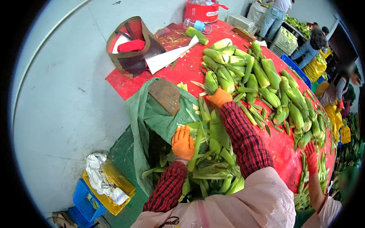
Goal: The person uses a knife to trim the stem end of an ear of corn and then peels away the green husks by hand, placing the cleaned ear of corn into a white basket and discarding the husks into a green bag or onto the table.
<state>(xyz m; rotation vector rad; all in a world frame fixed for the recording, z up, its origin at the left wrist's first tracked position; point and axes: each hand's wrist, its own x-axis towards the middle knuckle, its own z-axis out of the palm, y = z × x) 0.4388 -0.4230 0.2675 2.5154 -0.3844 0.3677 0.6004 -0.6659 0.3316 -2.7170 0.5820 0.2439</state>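
My right hand (219, 97), in an orange glove, closes around the lower end of a green ear of corn (211, 81) at the near edge of the heap. My left hand (183, 143), also orange-gloved, lies with fingers stretched forward over loose husks. Pale husk ends show at its fingertips. Below both hands, a green bag (138, 125) gapes at the table edge, with many stripped corn husks (213, 167) inside and around it. A brown wooden block (164, 96) rests on the bag's folded top. The heap of corn ears (262, 76) spreads to the right.
On the red-covered table (277, 146) stand a dark tote bag (131, 45), a water bottle (197, 26) and a red container (201, 12). A co-worker's red-gloved hand (311, 154) reaches in from the right. Yellow (119, 186) and blue crates (85, 201) sit on the floor at left.
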